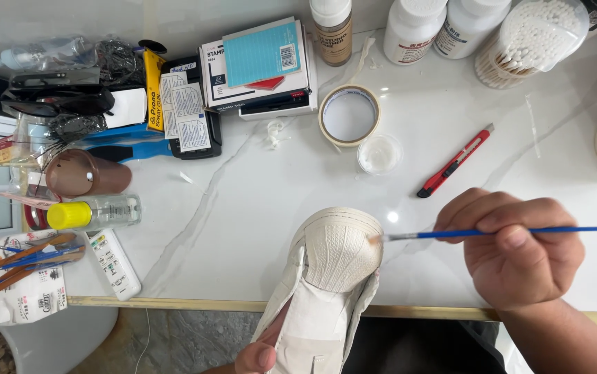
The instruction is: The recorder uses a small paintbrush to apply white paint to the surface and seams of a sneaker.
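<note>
Marble table [451, 228], white, cluttered along the far and left edges.

Shoe [333, 277]: one, off-white, at the near edge, toe up and pointing far, heel hanging off the table toward you. Your left hand [257, 357] grips it low, at the near end; only a thumb and part of the hand show, closed on the upper.

Your right hand [516, 246], right of the shoe, is curled shut around a blue-handled brush [492, 233], held level. The brush tip touches the right rim of the toe cap.

Step in hand, as I judge it: brushing the toe's edge. Next move likely calls for a steady wrist, light strokes along the rim, and turning the shoe with your left hand to bring up fresh edge.

Counts:
- Bottles [413, 28], far edge: three.
- Tub of cotton buds [530, 38], far right: one.
- Tape roll [349, 114]: one.
- Small clear cup [379, 154] just near the tape: one.
- Red cutter [454, 163]: one.
- Yellow-capped bottle [94, 212], left: one.
- Spare brushes [21, 260], near left: several, too bunched to count.
</note>
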